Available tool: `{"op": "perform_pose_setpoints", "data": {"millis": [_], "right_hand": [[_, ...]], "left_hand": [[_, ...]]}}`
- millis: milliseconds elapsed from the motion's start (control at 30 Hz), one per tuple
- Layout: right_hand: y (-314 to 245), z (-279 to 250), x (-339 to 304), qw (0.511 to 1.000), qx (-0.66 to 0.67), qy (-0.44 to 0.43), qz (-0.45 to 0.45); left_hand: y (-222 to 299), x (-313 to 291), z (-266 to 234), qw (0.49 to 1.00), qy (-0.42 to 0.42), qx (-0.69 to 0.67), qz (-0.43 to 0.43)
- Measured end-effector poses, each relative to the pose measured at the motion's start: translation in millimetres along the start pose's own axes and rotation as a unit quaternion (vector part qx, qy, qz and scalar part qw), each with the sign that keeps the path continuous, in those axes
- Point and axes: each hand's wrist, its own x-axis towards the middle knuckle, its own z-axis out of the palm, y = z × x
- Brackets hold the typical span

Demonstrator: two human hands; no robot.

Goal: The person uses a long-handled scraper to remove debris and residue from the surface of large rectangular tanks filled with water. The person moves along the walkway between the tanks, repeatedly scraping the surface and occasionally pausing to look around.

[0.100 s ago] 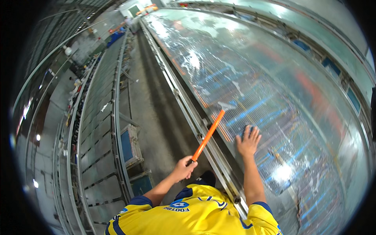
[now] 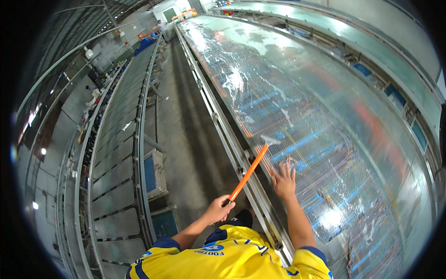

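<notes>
Along the left side of the long counter lies a wet, striped sheet, the orange squeegee with its head by the sheet's left edge. The left hand has its grip clamped around the handle's end; the right hand spreads its fingers apart at the sheet. A flat blade and even pressure would probably serve best.

The left hand is curled tight below the frame's centre; the right hand is splayed, right of centre.
</notes>
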Motion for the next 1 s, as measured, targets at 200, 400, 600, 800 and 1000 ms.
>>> {"op": "perform_pose_setpoints", "data": {"millis": [200, 400, 600, 800, 1000], "right_hand": [[148.4, -87.2, -112.0, 0.957, -0.098, 0.048, 0.268], [170.8, -149.7, -328.3, 0.749, -0.309, -0.006, 0.586], [154.1, -92.8, -315.8, 0.605, -0.281, 0.02, 0.745], [12.7, -13.7, -0.4, 0.829, -0.18, -0.005, 0.53], [-109.3, 124.3, 314.6, 0.959, -0.095, 0.114, 0.24]], "left_hand": [[-17.3, 5.5, 5.2, 0.999, 0.006, -0.019, 0.044], [11.9, 62.8, -51.1, 0.994, -0.012, -0.091, 0.055], [4.8, 117.4, -143.7, 0.987, 0.07, -0.13, 0.067], [-47.8, 118.7, -241.5, 0.973, 0.193, -0.129, 0.017], [-63.8, 82.0, -290.7, 0.963, 0.256, -0.061, -0.062]]}}
